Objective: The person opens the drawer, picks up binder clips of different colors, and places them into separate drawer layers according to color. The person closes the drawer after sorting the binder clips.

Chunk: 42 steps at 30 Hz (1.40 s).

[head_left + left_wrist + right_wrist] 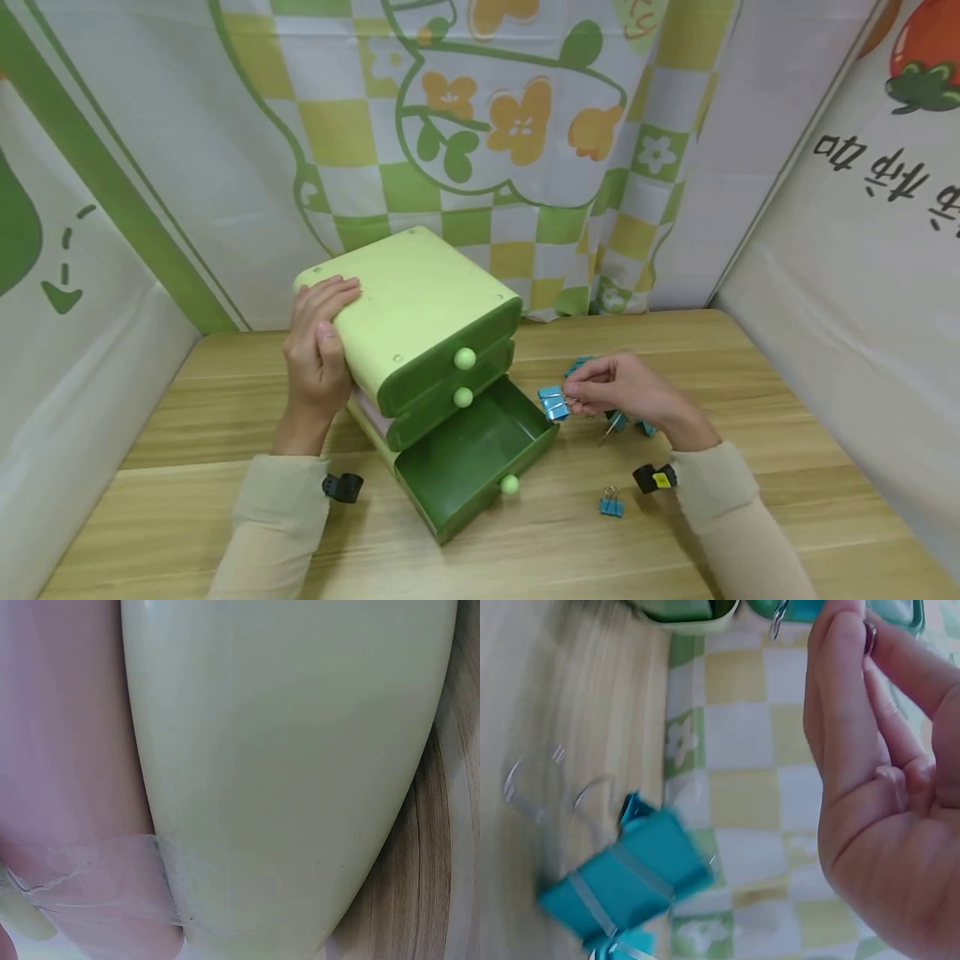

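A small drawer cabinet point(420, 292) with a light green top and dark green fronts stands angled on the table. Its bottom drawer point(480, 454) is pulled out and bare inside. My left hand point(318, 350) rests on the cabinet's upper left edge, fingers lying over the top. In the left wrist view only the cabinet's pink and pale green side point(277, 765) shows. Between thumb and fingertips, my right hand point(633, 392) pinches a blue binder clip point(554, 403) by its wire handle, beside the drawer's right front corner. The right wrist view shows that hand point(885, 765) too.
Several blue binder clips point(617, 421) lie under and behind the right hand; the right wrist view shows a blurred clip point(630, 874). Another clip point(611, 505) lies nearer the front. Patterned curtain point(480, 200) hangs behind the wooden table point(247, 392), with white panels at both sides.
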Each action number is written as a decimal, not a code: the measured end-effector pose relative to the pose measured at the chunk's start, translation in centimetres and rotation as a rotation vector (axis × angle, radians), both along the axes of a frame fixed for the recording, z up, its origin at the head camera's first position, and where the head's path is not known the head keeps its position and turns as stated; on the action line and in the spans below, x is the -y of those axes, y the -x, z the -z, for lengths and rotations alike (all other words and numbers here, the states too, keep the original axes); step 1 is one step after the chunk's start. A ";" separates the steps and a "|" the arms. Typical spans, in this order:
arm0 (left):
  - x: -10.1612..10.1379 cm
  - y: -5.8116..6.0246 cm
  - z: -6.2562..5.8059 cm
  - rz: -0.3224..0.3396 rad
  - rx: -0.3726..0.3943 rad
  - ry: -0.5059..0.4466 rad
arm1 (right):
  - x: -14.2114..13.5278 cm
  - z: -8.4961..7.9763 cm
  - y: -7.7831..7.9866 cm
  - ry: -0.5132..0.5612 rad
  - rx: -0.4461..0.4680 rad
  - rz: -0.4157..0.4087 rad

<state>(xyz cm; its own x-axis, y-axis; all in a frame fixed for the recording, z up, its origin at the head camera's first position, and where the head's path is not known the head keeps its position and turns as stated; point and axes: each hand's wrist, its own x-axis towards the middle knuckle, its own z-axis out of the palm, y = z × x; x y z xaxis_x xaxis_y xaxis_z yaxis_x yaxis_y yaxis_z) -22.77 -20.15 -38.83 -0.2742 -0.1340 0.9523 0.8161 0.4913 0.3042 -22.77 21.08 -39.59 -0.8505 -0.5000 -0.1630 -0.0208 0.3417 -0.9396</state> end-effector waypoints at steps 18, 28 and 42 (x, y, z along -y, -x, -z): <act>-0.6 -0.2 -0.4 0.004 0.000 -0.013 | 8.0 -0.8 -2.6 -0.040 -0.150 -0.213; -0.2 0.0 -0.2 0.007 0.003 -0.008 | 12.4 -0.1 -4.0 -0.110 -0.197 -0.308; 0.2 0.0 0.1 0.000 0.015 -0.002 | 16.5 0.6 -6.3 -0.287 -0.226 -0.339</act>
